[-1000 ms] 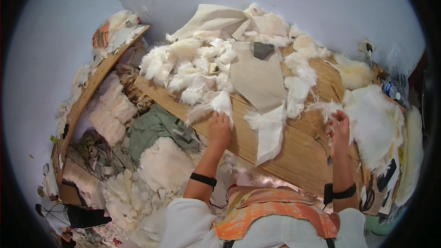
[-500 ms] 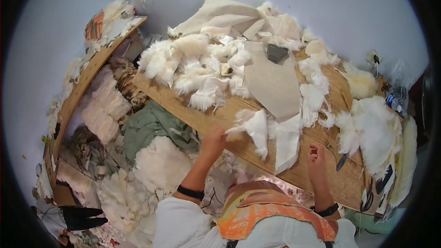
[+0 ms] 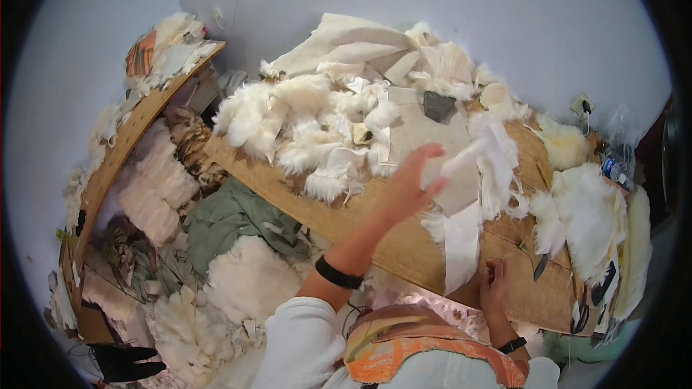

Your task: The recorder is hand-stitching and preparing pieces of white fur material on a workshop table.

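Observation:
My left hand (image 3: pixel 412 186) is stretched over the middle of the wooden table with its fingers apart and nothing in them. Just beyond its fingertips is a white fur piece (image 3: pixel 472 166), partly blurred, over the grey-beige flat sheet (image 3: pixel 425 133). Close to the table's front edge, my right hand (image 3: pixel 494 287) has its fingers curled in; whether they hold anything is hidden. A white strip (image 3: pixel 461 245) lies between the hands, reaching toward the front edge. To the right of my right hand rests a knife (image 3: pixel 540 266) with a dark blade.
Cream fur scraps (image 3: pixel 303 119) are heaped on the table's (image 3: pixel 389 234) back left, with a dark grey block (image 3: pixel 438 106) on the sheet. More white fur (image 3: pixel 580 205) lies at right. Green cloth (image 3: pixel 241 227) and fluffy piles fill the space at left, beside a curved wooden board (image 3: pixel 144 115).
My left hand has moved right and away from me, letting go of the white fur piece, which has moved to the right. My right hand has come nearer the front edge.

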{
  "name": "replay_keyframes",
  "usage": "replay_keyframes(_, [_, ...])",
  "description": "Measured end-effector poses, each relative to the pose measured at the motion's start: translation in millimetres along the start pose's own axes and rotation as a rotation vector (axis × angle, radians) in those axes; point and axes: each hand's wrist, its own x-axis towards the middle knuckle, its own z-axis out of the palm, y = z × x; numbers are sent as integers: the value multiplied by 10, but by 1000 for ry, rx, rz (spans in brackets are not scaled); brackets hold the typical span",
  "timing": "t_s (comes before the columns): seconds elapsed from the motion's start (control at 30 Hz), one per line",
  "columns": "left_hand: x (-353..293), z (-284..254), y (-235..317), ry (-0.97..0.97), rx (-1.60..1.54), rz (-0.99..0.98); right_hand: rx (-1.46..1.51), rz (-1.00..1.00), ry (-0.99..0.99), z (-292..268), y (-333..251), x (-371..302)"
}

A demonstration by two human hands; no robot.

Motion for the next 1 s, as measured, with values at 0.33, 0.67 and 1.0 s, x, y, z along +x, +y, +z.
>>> replay_keyframes(0.33, [163, -806, -2090, -99, 990, -379, -131, 46, -30, 18, -100, 31])
replay_keyframes(0.67, [464, -454, -2468, -416, 632, -604, -204, 42, -20, 16, -302, 99])
replay_keyframes(1.0, [-48, -694, -1238, 224, -964, -582, -127, 44, -39, -22, -214, 41])
